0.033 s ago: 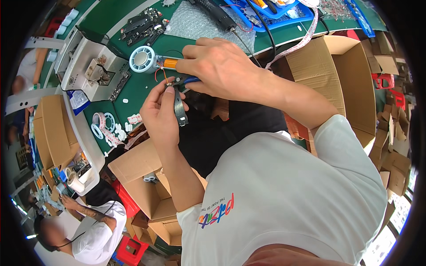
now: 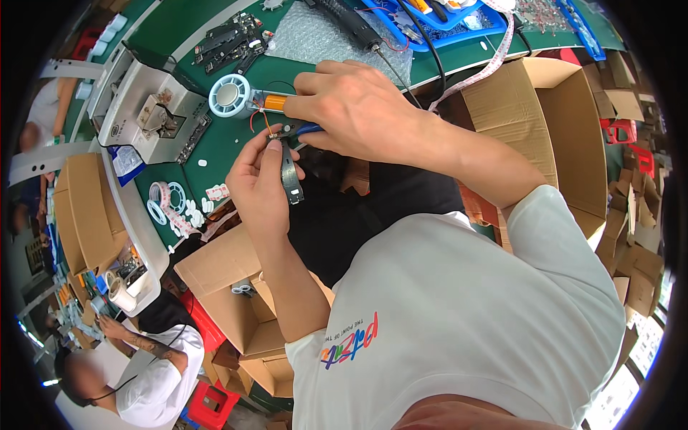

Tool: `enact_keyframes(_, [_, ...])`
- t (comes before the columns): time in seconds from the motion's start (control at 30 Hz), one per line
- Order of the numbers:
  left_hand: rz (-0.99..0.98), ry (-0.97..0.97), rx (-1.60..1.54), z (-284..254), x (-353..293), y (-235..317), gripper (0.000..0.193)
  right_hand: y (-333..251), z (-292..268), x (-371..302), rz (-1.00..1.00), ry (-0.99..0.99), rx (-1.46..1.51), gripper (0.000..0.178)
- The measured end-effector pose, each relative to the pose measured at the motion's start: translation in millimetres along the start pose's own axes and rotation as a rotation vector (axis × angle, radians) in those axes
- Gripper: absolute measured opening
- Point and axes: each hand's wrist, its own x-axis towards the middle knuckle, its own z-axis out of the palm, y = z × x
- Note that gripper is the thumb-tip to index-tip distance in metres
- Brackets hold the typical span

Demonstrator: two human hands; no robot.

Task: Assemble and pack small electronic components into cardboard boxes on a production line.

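Note:
My left hand (image 2: 259, 175) is closed on a narrow dark circuit board (image 2: 289, 179), pinched between thumb and fingers. Thin wires run up from the board's top end toward an orange cylinder (image 2: 274, 103), which looks like a battery cell. Beside that cylinder is a round white-and-blue spoked part (image 2: 231, 96), like a small fan. My right hand (image 2: 351, 107) is closed around blue-handled pliers (image 2: 309, 129), their metal head close to the wires and my left fingertips. Its fingertips also meet the orange cylinder; the palm side is hidden.
A grey metal machine (image 2: 154, 118) stands left on the green table (image 2: 222, 140). Behind lie stacked circuit boards (image 2: 233, 43), bubble wrap (image 2: 304, 39), a black corded tool (image 2: 347, 25) and a blue tray (image 2: 459, 32). Open cardboard boxes (image 2: 573, 129) flank me; another person (image 2: 154, 373) sits lower left.

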Motion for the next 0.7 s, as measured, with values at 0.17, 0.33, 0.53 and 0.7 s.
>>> enact_keyframes(0.17, [-0.004, -0.002, -0.013, -1.0, 0.9, -0.1, 0.028, 0.1, -1.2, 3.7, -0.007, -0.017, 0.024, 0.028])
enact_keyframes(0.33, [-0.011, -0.001, -0.020, -2.0, 2.0, -0.3, 0.029, 0.6, -0.7, 4.8, 0.003, -0.024, 0.041, 0.027])
enact_keyframes(0.53, [-0.024, 0.008, -0.028, -0.6, 2.6, -0.9, 0.029, 0.2, -0.2, 5.5, 0.014, -0.016, 0.051, 0.026])
enact_keyframes(0.7, [-0.028, 0.012, -0.016, -0.9, 2.4, -0.5, 0.029, 1.4, -1.8, 6.8, -0.003, -0.027, 0.049, 0.026])
